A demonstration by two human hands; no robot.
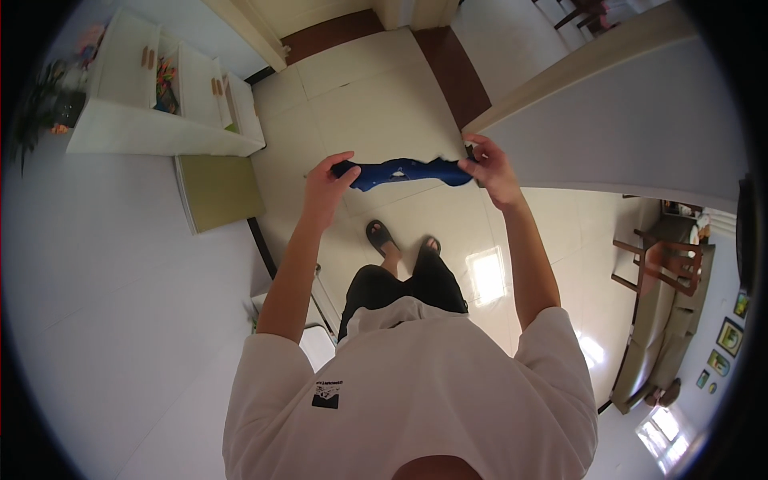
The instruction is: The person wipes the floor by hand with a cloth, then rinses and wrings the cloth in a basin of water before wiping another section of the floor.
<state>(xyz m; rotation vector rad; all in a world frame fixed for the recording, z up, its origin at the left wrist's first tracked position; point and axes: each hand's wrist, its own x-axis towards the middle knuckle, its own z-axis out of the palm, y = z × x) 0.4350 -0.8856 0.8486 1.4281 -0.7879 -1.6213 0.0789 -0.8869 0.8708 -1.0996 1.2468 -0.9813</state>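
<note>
A dark blue piece of cloth point(428, 169) stretches sideways between my two hands, held out in front of me above the floor. It looks bunched lengthwise, with a wavy upper edge and a small pale patch near its middle; its exact kind cannot be made out. My left hand point(326, 182) grips the left end, with the thumb over the cloth and the fingers behind it. At the right end, my right hand point(498, 174) pinches the cloth between thumb and fingers. A small dark bit shows beside the right fingers.
A white cabinet point(128, 124) with wooden handles stands at the far left, above an olive-green panel point(220, 192). A wall point(608, 120) juts in at the right. Farther right are a wooden chair point(668, 262) and a sofa point(644, 352). Pale tiles point(368, 96) cover the floor.
</note>
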